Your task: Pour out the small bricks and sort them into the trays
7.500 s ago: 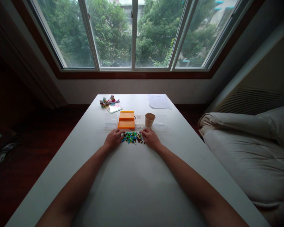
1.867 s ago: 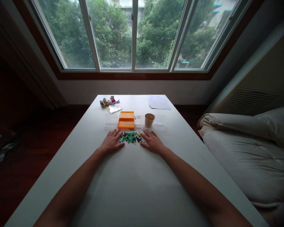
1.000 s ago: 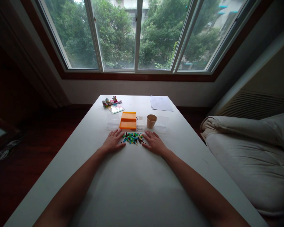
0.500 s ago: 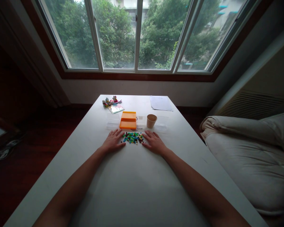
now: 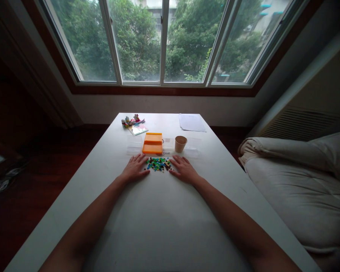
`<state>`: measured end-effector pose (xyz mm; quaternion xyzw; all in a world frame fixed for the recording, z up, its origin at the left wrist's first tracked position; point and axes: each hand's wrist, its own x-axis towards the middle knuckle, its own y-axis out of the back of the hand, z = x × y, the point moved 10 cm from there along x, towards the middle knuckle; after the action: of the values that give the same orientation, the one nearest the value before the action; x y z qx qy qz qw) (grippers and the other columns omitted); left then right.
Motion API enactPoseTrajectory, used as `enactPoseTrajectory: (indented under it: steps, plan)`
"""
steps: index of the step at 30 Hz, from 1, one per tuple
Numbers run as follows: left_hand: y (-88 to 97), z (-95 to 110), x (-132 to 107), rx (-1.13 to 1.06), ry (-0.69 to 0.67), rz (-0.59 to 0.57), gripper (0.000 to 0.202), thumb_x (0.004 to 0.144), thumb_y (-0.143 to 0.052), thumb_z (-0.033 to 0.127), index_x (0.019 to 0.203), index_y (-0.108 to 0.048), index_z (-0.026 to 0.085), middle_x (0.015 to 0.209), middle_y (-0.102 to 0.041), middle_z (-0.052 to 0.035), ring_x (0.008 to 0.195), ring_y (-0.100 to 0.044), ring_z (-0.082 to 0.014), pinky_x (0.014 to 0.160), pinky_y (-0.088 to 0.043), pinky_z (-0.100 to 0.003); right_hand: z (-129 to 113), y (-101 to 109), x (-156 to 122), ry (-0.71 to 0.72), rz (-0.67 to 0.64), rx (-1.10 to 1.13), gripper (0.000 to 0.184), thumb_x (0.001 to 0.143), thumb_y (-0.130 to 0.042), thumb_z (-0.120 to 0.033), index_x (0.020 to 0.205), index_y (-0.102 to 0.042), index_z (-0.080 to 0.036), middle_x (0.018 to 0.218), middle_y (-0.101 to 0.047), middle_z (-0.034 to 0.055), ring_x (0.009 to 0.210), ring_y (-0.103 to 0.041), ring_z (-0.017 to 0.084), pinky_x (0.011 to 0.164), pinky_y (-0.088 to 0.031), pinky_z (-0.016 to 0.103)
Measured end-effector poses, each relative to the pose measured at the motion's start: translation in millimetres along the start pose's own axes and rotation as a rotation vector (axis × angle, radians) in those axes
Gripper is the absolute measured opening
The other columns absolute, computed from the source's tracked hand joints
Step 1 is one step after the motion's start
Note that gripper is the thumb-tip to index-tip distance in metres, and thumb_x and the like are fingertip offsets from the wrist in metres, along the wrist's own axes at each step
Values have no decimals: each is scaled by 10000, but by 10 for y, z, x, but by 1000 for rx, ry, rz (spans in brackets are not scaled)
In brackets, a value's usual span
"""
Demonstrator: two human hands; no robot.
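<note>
While both forearms reach toward 12 o'clock over the white bench (image 5: 164, 219), the left hand (image 5: 135, 168) and right hand (image 5: 184, 169) lie palm down on either side of a loose pile of small toy building bricks (image 5: 158, 164). Taking that pile as the clock's centre, the left hand is at 9 o'clock and the right at 3. Each is flat and wide, with fingers fanned and thumb angled in along the near side of the bricks. The fingertips come right up to the pile's edges; whether they touch the outermost pieces, I cannot tell.

Just beyond the bricks, between 11 and 12 o'clock, sits an orange plastic tray (image 5: 152, 147). Between 1 and 2 stands an upright brown paper cup (image 5: 180, 144), with clear plastic containers (image 5: 134, 145) around both. Farther off, small figurines (image 5: 127, 121) stand at 11 o'clock and paper sheets (image 5: 192, 122) lie at 1.
</note>
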<state>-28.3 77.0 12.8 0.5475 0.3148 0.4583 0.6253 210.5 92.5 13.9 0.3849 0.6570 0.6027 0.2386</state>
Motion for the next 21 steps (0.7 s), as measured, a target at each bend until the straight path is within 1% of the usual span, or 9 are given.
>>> enactPoseTrajectory:
  steps: [15, 21]
  plan:
    - [2, -9, -9, -4, 15, -12, 741, 893, -455, 683, 1533, -348, 324, 1633, -265, -52, 1517, -174, -311, 1228, -135, -523, -22, 7, 0, -11, -23, -14, 668, 958, -410, -635, 1519, -401, -272, 1614, -299, 83, 1487, -270, 278, 1223, -166, 468]
    - [8, 22, 9, 4, 13, -11, 739, 891, -471, 673, 1531, -360, 320, 1635, -261, -52, 1515, -181, -316, 1227, -144, -525, 4, 34, -15, -21, -26, 5, 670, 957, -418, -636, 1524, -393, -280, 1620, -286, 76, 1490, -267, 274, 1227, -161, 464]
